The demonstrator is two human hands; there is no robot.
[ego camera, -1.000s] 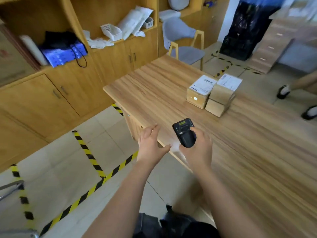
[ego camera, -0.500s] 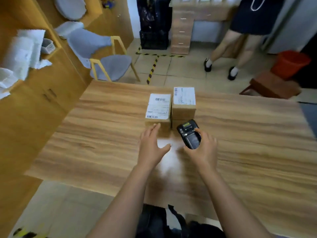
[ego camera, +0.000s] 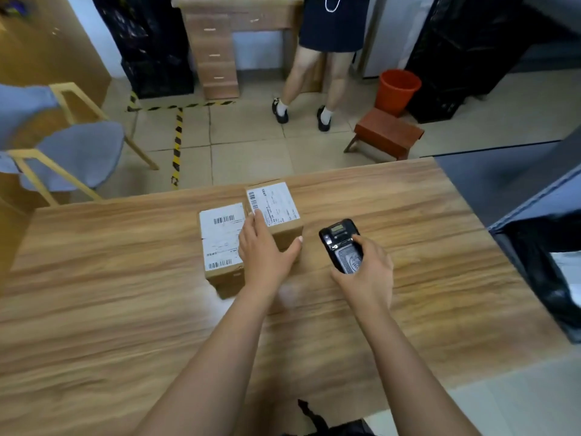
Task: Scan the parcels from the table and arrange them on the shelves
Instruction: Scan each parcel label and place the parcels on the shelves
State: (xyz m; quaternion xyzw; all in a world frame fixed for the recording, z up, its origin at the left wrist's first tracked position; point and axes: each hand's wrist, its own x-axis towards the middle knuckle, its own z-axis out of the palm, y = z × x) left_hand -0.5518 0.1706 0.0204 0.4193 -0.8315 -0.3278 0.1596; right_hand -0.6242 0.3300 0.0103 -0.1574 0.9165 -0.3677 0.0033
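Inspector: Left hand (ego camera: pixel 264 250) has moved forward since half a second ago, from hovering short of the boxes to resting on the right box (ego camera: pixel 278 204). The view has swung as well.

Recorder: Pose of that hand?

Inspector: Palm down, forearm stretched out over the table (ego camera: pixel 94 309). Fingers are straight and laid on the near-left part of the label. The thumb is spread wide, its tip at the box's near right corner. It is not closed round anything; the hand lies flat on the box.

Recorder: The other box?

Inspector: Left box (ego camera: pixel 220 243) stands just left of the fingers, label up, against the right box. The hand's outer edge overlaps it in view; contact cannot be told.

Recorder: Right hand?

Inspector: Right hand (ego camera: pixel 367 275) is held just right of the left thumb, apart from both boxes. Its fingers curl under the scanner (ego camera: pixel 341 243) with the thumb across its face, a firm hold. The screen end points away from the wrist.

Recorder: Beyond the hands?

Inspector: A chair (ego camera: pixel 78 152), a stool (ego camera: pixel 388 133), a bucket (ego camera: pixel 399 89) and a standing person's legs (ego camera: pixel 301 77).
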